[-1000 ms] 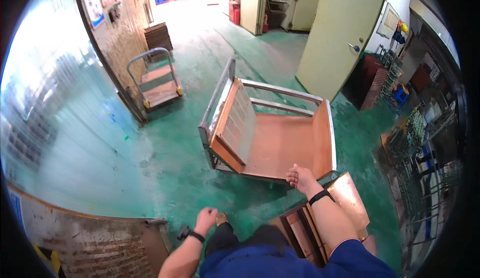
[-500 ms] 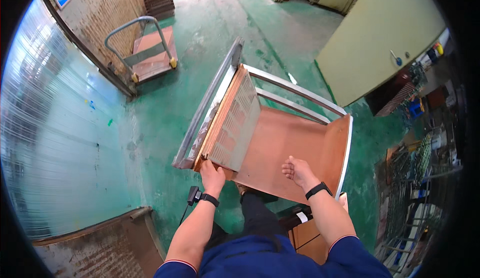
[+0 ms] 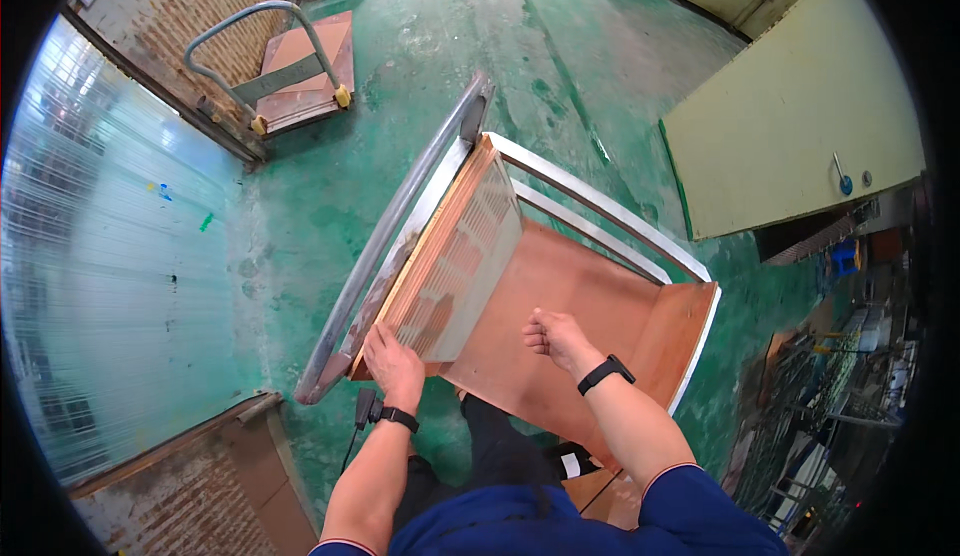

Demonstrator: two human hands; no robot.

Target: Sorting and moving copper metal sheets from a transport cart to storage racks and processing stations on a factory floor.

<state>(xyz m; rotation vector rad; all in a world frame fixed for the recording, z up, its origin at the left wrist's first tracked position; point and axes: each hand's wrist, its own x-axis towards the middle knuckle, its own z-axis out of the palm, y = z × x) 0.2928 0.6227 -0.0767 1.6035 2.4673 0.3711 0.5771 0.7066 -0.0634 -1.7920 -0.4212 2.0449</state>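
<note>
In front of me stands a cart with a pale metal frame [image 3: 590, 201] and a brown board bed [image 3: 560, 286]. A stack of thin panels [image 3: 425, 246] leans on edge at its left side, against a grey tubular handle [image 3: 395, 211]. The panel facing right is whitish with rows of stripes. My left hand [image 3: 395, 366] rests on the near end of the stack, fingers stretched over the panels' edges. Above the bed hovers my right hand [image 3: 556, 338], its fingers curled in and nothing visible in them, apart from the panels.
A flat trolley [image 3: 305, 66] carrying brown sheets stands at the far left, beside a plastic strip curtain [image 3: 130, 236]. On the right is a pale green door [image 3: 790, 106], with cluttered racks [image 3: 820, 406] nearer me. Brown cardboard [image 3: 610, 496] lies close by my legs.
My left hand has shifted from gripping the stack's near corner to lying on its edges. My right hand has moved left toward the striped panel. The view has shifted, and the cart appears turned slightly.
</note>
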